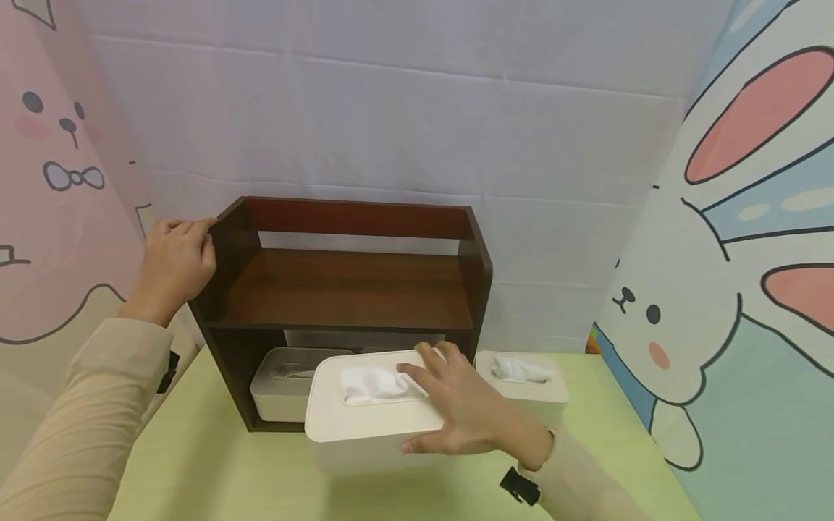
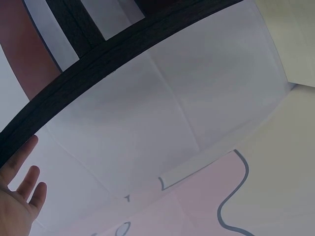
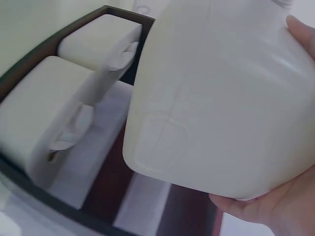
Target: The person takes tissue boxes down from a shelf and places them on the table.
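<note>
A white tissue box (image 1: 352,423) with a tissue in its top slot is gripped by my right hand (image 1: 465,405), fingers across the lid and thumb on the near side. It is held in front of the dark wooden shelf (image 1: 345,289), over the table. The right wrist view shows its smooth underside, with the right hand (image 3: 280,211) around its edge. My left hand (image 1: 179,260) touches the top of the shelf's left side panel. In the left wrist view, the left hand (image 2: 19,196) has its fingers extended, one fingertip at the panel's dark edge.
In the shelf's lower level stand two white tissue boxes, a left one (image 1: 283,398) and another (image 3: 98,42) mostly hidden in the head view. A further tissue box (image 1: 521,383) stands on the light green table (image 1: 612,427) right of the shelf. A white cloth wall (image 1: 391,108) rises behind.
</note>
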`<move>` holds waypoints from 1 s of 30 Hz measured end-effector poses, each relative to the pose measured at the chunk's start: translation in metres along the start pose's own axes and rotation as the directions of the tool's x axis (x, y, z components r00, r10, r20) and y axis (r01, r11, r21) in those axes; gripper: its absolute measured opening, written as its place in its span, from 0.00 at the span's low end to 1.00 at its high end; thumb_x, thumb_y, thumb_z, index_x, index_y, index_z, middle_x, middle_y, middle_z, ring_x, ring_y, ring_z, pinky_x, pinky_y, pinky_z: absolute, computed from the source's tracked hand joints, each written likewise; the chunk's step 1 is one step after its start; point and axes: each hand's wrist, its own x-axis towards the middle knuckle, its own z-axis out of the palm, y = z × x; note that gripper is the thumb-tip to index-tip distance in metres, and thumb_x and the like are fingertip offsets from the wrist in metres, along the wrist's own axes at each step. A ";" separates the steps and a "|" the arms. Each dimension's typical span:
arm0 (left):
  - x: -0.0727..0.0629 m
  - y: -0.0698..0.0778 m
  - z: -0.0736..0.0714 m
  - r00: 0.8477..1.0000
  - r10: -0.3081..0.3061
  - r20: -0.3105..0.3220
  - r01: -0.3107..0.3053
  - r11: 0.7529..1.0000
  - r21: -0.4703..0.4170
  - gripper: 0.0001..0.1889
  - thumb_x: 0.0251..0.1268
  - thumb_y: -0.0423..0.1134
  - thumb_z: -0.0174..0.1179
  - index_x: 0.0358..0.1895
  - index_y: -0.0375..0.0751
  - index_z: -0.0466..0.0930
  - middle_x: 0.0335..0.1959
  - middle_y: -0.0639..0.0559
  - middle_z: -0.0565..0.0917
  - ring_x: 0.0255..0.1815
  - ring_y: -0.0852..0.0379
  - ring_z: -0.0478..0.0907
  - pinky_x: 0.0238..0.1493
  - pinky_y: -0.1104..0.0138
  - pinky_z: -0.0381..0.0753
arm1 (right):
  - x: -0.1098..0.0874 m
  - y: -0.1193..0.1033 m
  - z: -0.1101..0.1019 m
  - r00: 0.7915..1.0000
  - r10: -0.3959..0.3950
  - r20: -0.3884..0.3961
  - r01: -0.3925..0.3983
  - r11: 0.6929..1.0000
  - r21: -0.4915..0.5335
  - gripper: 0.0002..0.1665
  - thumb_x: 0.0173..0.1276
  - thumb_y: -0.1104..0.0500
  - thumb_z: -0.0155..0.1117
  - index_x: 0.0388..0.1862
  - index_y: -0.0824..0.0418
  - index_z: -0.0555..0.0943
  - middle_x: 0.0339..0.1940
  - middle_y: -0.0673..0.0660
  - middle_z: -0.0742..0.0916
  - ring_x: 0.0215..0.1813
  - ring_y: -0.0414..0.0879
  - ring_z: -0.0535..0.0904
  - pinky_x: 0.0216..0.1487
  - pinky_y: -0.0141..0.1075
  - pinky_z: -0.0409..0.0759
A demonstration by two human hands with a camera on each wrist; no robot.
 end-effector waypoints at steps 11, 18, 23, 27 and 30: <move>0.000 -0.001 0.002 1.000 0.011 -0.024 -0.011 1.000 0.007 0.17 0.61 0.31 0.42 0.48 0.26 0.75 0.41 0.28 0.80 0.45 0.35 0.73 0.53 0.48 0.65 | -0.034 0.011 0.030 0.999 0.049 0.016 -0.050 0.999 0.014 0.50 0.50 0.25 0.54 0.65 0.54 0.64 0.63 0.61 0.67 0.61 0.61 0.62 0.51 0.55 0.72; 0.000 0.000 0.002 1.000 0.003 -0.023 -0.003 1.000 -0.004 0.17 0.61 0.30 0.43 0.48 0.27 0.75 0.42 0.28 0.80 0.45 0.34 0.71 0.52 0.47 0.65 | -0.060 0.021 0.046 0.994 0.102 0.032 -0.104 0.992 0.066 0.50 0.49 0.27 0.58 0.65 0.54 0.64 0.66 0.64 0.66 0.63 0.65 0.62 0.51 0.59 0.71; -0.001 0.001 0.001 1.000 -0.002 -0.019 0.002 1.000 -0.006 0.17 0.61 0.30 0.43 0.49 0.26 0.75 0.42 0.28 0.79 0.45 0.34 0.71 0.52 0.47 0.65 | -0.083 0.029 0.056 0.990 0.144 0.012 -0.144 0.986 0.082 0.50 0.47 0.29 0.61 0.65 0.54 0.65 0.67 0.66 0.67 0.63 0.63 0.61 0.48 0.57 0.73; -0.001 0.001 0.001 0.999 0.024 -0.039 -0.024 1.000 0.000 0.17 0.61 0.30 0.43 0.48 0.25 0.76 0.41 0.28 0.80 0.44 0.34 0.73 0.52 0.48 0.66 | -0.101 0.035 0.063 0.985 0.173 -0.019 -0.172 0.983 0.059 0.51 0.46 0.27 0.61 0.64 0.53 0.67 0.66 0.64 0.68 0.62 0.60 0.63 0.45 0.54 0.76; -0.001 0.000 0.001 0.998 0.039 -0.047 -0.038 0.999 0.009 0.17 0.60 0.29 0.43 0.47 0.25 0.76 0.41 0.28 0.80 0.43 0.34 0.74 0.52 0.48 0.66 | -0.113 0.041 0.069 0.982 0.184 -0.043 -0.183 0.982 0.037 0.50 0.45 0.26 0.60 0.63 0.52 0.68 0.65 0.62 0.70 0.61 0.60 0.64 0.44 0.53 0.76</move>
